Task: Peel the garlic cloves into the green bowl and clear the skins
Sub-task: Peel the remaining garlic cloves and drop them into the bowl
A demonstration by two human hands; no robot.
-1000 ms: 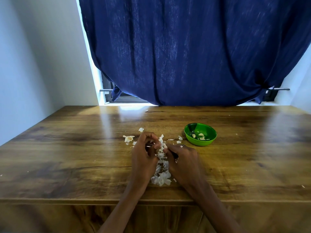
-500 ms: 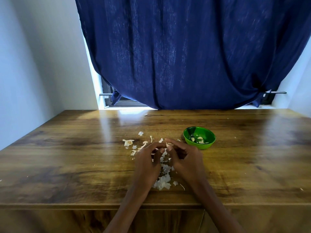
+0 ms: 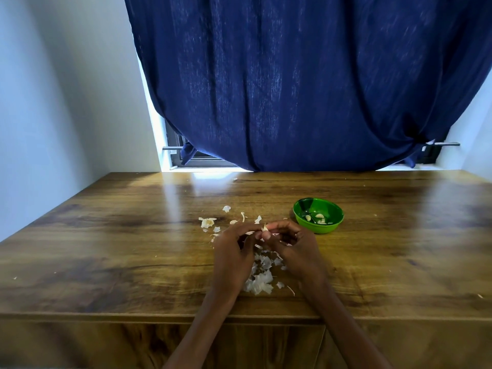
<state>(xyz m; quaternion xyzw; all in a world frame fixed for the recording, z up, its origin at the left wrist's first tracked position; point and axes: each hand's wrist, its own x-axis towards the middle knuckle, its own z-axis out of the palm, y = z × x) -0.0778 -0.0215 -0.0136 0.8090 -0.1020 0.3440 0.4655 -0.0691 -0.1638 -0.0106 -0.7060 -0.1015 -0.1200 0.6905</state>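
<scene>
Navy curtain (image 3: 306,83) is hanging over most of the window behind, bunching down right to the far edge of the wooden table (image 3: 106,249) I'm sitting at. Next biggest thing is my own two hands, working together in the middle. My left hand (image 3: 234,255) and right hand (image 3: 295,247) are meeting at the fingertips, both pinching one small garlic clove (image 3: 265,229) just above the tabletop (it's tiny, so I can't tell how much skin is on it). Off to the right, near my right hand but not touching, the green bowl (image 3: 318,226) is sitting with a few peeled cloves (image 3: 318,218) in the bottom. Papery skins (image 3: 259,282) are lying in a pile between my wrists, with loose scraps scattering out past my fingers.
</scene>
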